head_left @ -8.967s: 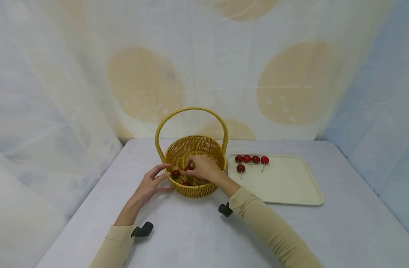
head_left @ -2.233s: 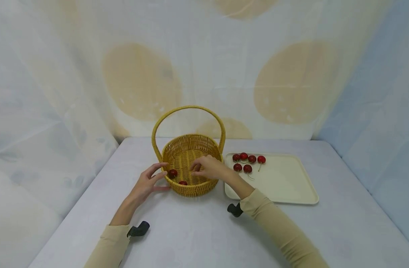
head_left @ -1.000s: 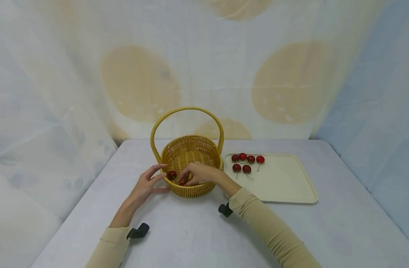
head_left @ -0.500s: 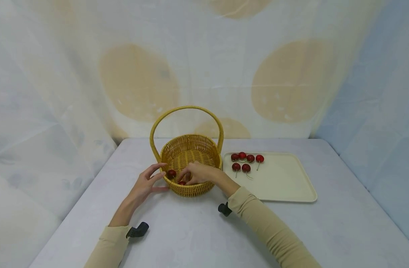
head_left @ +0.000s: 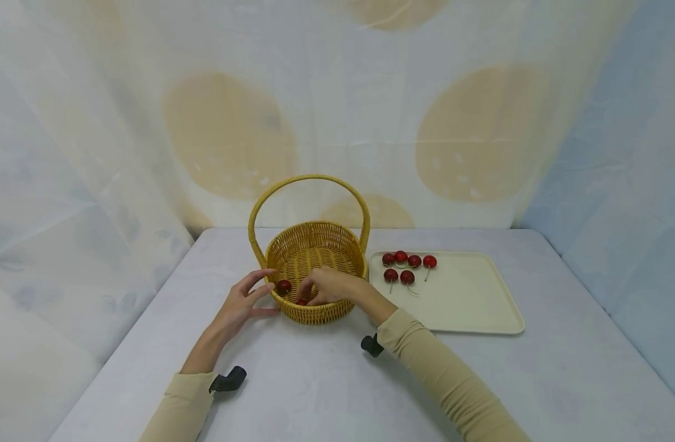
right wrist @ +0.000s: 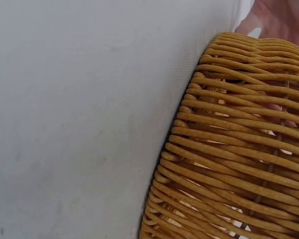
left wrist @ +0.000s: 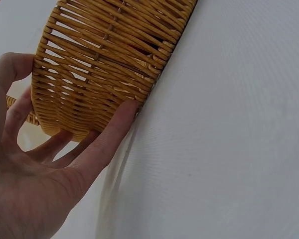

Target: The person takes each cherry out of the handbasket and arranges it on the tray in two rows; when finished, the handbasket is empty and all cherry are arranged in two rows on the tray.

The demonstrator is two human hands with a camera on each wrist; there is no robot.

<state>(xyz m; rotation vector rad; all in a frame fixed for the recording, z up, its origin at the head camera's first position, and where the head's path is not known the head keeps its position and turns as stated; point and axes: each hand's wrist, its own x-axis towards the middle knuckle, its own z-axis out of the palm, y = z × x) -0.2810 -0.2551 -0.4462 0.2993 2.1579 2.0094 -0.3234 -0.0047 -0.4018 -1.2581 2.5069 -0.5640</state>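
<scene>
A yellow wicker basket (head_left: pixel 315 316) with a tall hoop handle stands on the table. My left hand (head_left: pixel 243 307) rests spread against its left side; in the left wrist view, fingertips touch the wicker wall and the thumb lies low near its base. My right hand (head_left: pixel 328 286) reaches inside, thumb and finger pinching a red cherry (head_left: pixel 302 301) near the front wall. Another dark red cherry (head_left: pixel 284 286) lies inside at the left, close to the left fingers. In the right wrist view the basket wall (right wrist: pixel 239 139) hides the right fingers.
A cream tray (head_left: pixel 470 301) sits right of the basket. Several stemmed cherries (head_left: pixel 414 261) lie at its left end, in a back row and a front pair, the pair including one dark cherry (head_left: pixel 407 277). A patterned cloth (head_left: pixel 359 123) hangs behind the table.
A second cherry has joined the tray's front row since the earliest frame. The right hand has moved forward-left within the basket, down onto the cherry by the front wall. The left hand stays put.
</scene>
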